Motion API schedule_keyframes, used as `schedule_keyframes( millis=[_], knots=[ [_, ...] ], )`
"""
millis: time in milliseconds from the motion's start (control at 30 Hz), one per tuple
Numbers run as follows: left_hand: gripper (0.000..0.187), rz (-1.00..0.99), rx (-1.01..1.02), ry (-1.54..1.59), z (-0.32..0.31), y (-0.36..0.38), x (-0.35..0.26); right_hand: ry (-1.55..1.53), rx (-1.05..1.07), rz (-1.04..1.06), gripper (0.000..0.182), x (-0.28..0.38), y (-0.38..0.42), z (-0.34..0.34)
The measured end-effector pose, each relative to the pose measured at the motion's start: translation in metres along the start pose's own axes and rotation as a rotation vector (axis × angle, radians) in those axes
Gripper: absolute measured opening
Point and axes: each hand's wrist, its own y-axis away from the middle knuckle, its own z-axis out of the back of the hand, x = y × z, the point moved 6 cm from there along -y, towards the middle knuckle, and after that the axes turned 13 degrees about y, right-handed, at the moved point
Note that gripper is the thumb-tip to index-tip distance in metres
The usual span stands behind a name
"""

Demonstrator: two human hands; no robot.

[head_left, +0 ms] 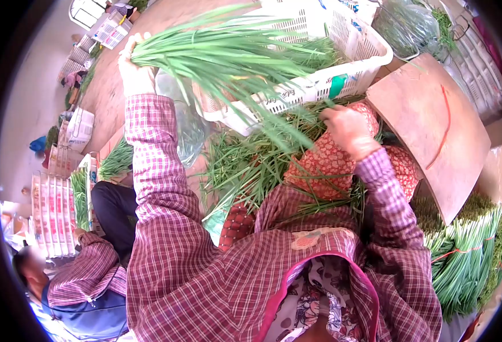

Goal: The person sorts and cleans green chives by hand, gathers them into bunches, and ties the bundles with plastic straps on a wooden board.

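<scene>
My left hand (pixel 135 61) is raised at the upper left, wrapped round the base of a bunch of long green leaves (pixel 205 50). The leaves fan out to the right over a white plastic basket (pixel 370 62), which has more greens inside. My right hand (pixel 345 126) is over my lap, above the red flowered cloth (pixel 325 165), with its fingers bent together near loose leaves. Whatever those fingers hold is too small to name. A heap of loose green leaves (pixel 245 157) lies between the basket and my lap.
A brown board (pixel 427 125) leans at my right, above tied green bundles (pixel 464 245). Clear plastic (pixel 189 134) hangs below my left wrist. A co-worker in a checked top (pixel 86 268) sits at the lower left beside white crates (pixel 51 211). Other people are farther back.
</scene>
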Motion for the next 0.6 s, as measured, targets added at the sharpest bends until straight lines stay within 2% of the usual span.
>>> schedule_keyframes(
  millis=[33,67,100,133,167,267,467,600],
  knots=[
    [0.009,0.103,-0.005,0.105,0.007,-0.005,0.002,-0.028,0.007,-0.050,0.011,-0.007,0.002,0.018],
    [0.009,0.102,-0.001,0.108,0.011,-0.013,0.003,-0.056,0.012,-0.104,0.010,-0.013,0.003,0.043],
    [0.012,0.037,-0.080,0.094,0.018,-0.024,0.003,-0.172,-0.143,-0.087,0.010,-0.008,0.002,0.072],
    [0.023,-0.026,-0.159,0.078,0.024,-0.028,0.004,-0.287,-0.298,-0.071,0.011,0.001,0.004,0.100],
    [0.020,-0.070,-0.171,0.068,0.016,-0.018,0.009,-0.417,-0.484,-0.001,0.010,0.017,0.006,0.131],
    [0.018,-0.034,-0.165,0.070,0.010,-0.018,0.018,-0.454,-0.710,0.133,0.009,0.056,0.002,0.153],
    [0.016,0.103,-0.167,0.149,0.007,-0.025,0.031,-0.349,-0.586,0.076,0.014,0.079,-0.039,0.120],
    [0.015,0.090,-0.210,0.142,-0.007,-0.007,0.037,-0.406,-0.572,0.078,0.021,0.086,-0.046,0.113]
  ],
)
